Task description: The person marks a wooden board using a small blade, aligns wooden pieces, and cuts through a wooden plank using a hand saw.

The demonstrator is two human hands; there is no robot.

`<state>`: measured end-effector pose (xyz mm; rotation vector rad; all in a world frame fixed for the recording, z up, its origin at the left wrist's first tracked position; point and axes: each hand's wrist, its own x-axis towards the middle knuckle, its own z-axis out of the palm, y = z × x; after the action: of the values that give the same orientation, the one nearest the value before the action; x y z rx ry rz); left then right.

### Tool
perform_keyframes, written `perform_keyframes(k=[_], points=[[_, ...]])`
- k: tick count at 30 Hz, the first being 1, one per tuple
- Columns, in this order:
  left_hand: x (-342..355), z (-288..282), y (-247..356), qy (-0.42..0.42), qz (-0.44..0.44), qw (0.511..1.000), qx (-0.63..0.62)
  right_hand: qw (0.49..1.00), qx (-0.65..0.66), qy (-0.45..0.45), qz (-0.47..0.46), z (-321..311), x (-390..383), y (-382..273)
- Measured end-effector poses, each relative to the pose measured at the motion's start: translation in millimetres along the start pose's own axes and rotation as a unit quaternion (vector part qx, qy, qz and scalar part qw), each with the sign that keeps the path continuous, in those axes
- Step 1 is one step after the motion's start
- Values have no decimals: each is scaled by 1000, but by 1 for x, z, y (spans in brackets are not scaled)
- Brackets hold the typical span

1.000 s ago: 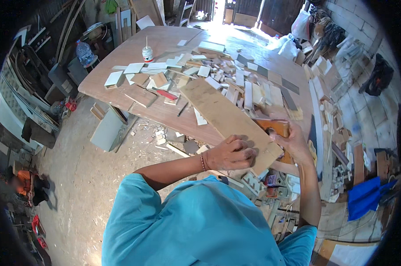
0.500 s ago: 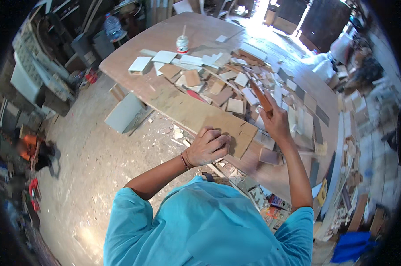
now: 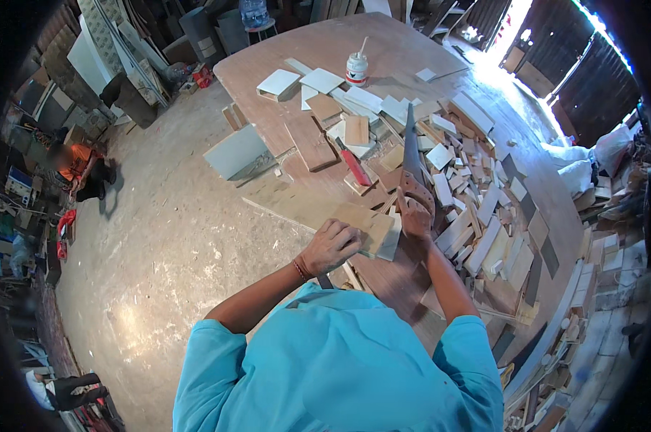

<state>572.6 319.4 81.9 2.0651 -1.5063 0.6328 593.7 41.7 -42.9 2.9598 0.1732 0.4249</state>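
Note:
My right hand [image 3: 416,217] is closed around the wooden handle of a handsaw [image 3: 411,147], whose blade points away over the offcuts. My left hand [image 3: 331,246] has curled fingers gripping the near edge of a long tan board [image 3: 296,204]. The board lies at the table's near edge, its left end jutting out over the floor. At its right end, a pale piece [image 3: 390,241] shows beneath it. The saw blade is apart from the board. Just beyond the board lies a red-handled tool [image 3: 354,167], its kind unclear.
Many wood offcuts [image 3: 476,209] cover the right half of the table [image 3: 304,57]. A white pot [image 3: 356,70] with a stick stands farther back. A person in orange [image 3: 80,162] sits on the left; another person [image 3: 66,392] is at lower left. White bags [image 3: 591,155] lie at right.
The saw has moved from over the offcuts to nearer the board, its blade now pointing away. The board has shifted left over the edge with my left hand on it. My view has turned.

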Motion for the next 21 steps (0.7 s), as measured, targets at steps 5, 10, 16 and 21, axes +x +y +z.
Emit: perform_keyframes(k=[5, 10, 16, 21], points=[[-3, 23, -4, -24, -46, 998, -23, 986, 124, -79, 78, 28, -13, 22], [25, 47, -23, -55, -130, 989, -52, 859, 444, 67, 244, -13, -14, -5], [78, 83, -47, -81, -38, 995, -34, 271, 914, 1, 303, -97, 8, -34], [125, 95, -64, -131, 56, 990, -1, 287, 883, 45, 368, -98, 31, -12]])
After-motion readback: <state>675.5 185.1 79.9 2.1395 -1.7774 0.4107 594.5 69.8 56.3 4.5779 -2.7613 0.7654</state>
